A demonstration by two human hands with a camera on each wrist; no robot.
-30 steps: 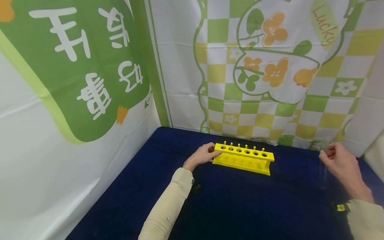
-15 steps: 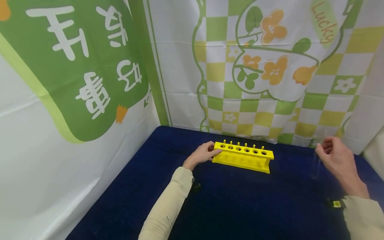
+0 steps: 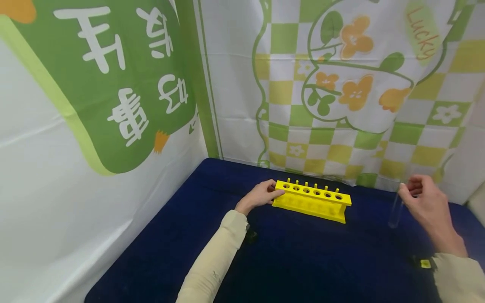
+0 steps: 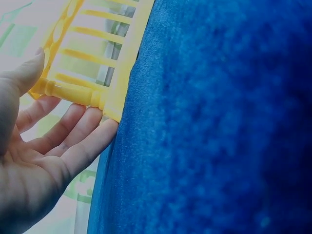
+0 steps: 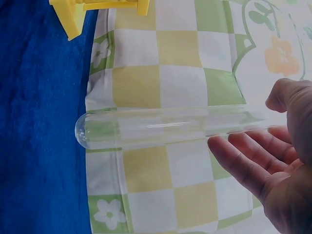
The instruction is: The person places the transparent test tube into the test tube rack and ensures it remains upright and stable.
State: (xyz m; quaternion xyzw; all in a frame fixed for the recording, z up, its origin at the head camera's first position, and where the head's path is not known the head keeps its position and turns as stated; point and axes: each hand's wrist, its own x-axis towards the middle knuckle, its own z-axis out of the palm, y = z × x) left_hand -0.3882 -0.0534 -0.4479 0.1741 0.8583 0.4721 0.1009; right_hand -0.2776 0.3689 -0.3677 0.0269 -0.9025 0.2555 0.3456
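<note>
A yellow test tube rack point(image 3: 310, 202), with a row of round holes and a row of upright pegs behind, stands on the dark blue cloth. My left hand point(image 3: 259, 195) grips its left end; in the left wrist view the thumb lies by the holed top plate and the fingers point(image 4: 73, 124) touch the end post. Off to the right of the rack, my right hand point(image 3: 428, 202) pinches a clear glass test tube point(image 3: 395, 212) near its upper end. The tube's rounded bottom points down and slightly left, above the cloth. No liquid shows inside the tube point(image 5: 161, 127).
Dark blue cloth point(image 3: 303, 261) covers the table. A white printed curtain point(image 3: 235, 84) hangs along the back edge, and another with a green panel point(image 3: 113, 105) hangs at the left.
My right hand has moved a little left toward the rack with the test tube, whose bottom end has swung leftward. My left hand stays on the rack; the head view has shifted slightly.
</note>
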